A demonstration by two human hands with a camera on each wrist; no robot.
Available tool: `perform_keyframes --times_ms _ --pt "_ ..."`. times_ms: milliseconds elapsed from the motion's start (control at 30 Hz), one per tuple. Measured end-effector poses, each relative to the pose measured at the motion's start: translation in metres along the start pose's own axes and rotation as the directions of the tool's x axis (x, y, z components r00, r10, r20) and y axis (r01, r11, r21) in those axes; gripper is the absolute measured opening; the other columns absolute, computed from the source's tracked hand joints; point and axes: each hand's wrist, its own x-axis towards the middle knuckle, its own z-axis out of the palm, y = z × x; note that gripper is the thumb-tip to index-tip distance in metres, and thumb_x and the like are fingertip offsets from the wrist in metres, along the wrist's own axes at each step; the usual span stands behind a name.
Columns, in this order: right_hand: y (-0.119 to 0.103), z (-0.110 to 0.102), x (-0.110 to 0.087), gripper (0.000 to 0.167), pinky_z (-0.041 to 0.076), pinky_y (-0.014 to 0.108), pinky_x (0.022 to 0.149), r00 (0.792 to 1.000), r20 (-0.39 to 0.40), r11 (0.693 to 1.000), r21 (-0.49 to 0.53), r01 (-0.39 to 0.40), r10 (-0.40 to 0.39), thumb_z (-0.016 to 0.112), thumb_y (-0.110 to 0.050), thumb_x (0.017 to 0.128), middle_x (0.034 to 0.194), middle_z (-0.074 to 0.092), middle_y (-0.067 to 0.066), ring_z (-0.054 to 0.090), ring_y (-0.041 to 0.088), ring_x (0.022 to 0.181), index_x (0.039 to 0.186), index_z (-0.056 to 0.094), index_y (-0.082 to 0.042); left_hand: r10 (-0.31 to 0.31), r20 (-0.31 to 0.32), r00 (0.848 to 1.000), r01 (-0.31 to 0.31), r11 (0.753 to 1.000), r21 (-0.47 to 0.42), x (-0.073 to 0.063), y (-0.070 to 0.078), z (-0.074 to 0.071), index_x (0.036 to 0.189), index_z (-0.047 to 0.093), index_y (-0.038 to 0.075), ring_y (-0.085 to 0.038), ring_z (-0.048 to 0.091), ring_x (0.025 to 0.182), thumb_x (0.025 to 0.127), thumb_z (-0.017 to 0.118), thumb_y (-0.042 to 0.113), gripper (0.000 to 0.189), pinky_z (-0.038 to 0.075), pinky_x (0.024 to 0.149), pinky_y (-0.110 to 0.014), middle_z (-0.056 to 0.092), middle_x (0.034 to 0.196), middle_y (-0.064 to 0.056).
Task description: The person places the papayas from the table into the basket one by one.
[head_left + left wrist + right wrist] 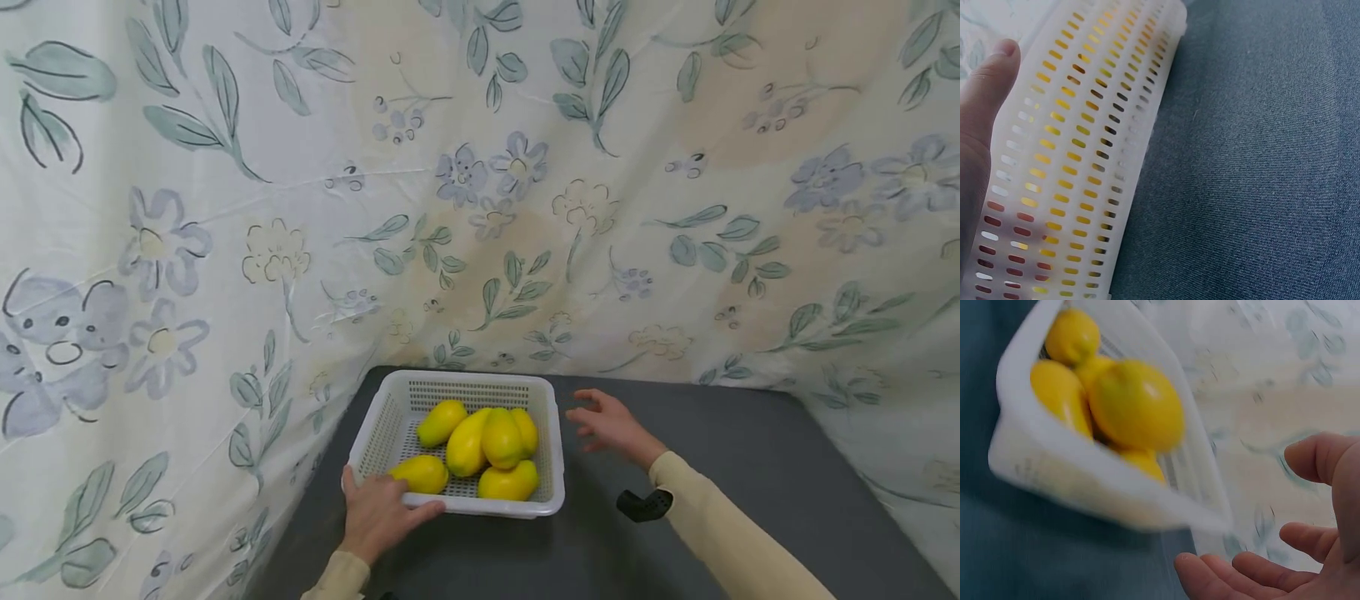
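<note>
A white plastic basket [557,442] with slotted walls holds several yellow fruits [467,442], smooth and oblong with greenish tips, like mangoes or papayas. My left hand [378,510] grips the basket's front-left corner. In the left wrist view its thumb [991,81] lies along the outside of the wall, and its fingers show dimly through the slots from inside. Just off the basket's right side is my right hand [617,429], holding nothing. Its fingers [1260,572] are spread and slightly bent, apart from the rim [1116,475] in the right wrist view.
Under the basket lies a dark grey tabletop [720,442] that stretches to the right. A floral cloth [480,208] hangs close behind the table and along both sides. A black device [643,505] sits on my right wrist.
</note>
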Motion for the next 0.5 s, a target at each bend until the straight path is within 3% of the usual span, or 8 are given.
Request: perform_keyframes --times_ms 233,500 --pt "0.03 -0.047 -0.024 0.07 0.061 0.052 0.089 1.0 0.003 0.997 0.078 -0.006 0.006 0.053 -0.036 0.106 0.155 0.037 0.034 0.061 0.045 0.123 0.158 0.023 -0.001 0.011 0.006 1.0 -0.011 1.0 0.02 -0.004 -0.006 -0.006 0.062 0.06 0.016 -0.026 0.061 0.074 0.072 0.063 0.086 0.07 0.022 0.111 -0.08 0.056 0.061 0.0" --pt "0.056 -0.08 -0.043 0.075 0.058 0.054 0.096 1.0 -0.016 0.995 0.101 -0.003 0.005 0.048 -0.04 0.107 0.16 0.023 0.037 0.05 0.052 0.135 0.16 0.013 0.002 -0.038 0.068 0.997 0.04 0.999 -0.024 -0.008 -0.013 -0.013 0.07 0.066 0.013 -0.03 0.063 0.084 0.072 0.064 0.085 0.071 0.014 0.113 -0.079 0.064 0.07 -0.004"
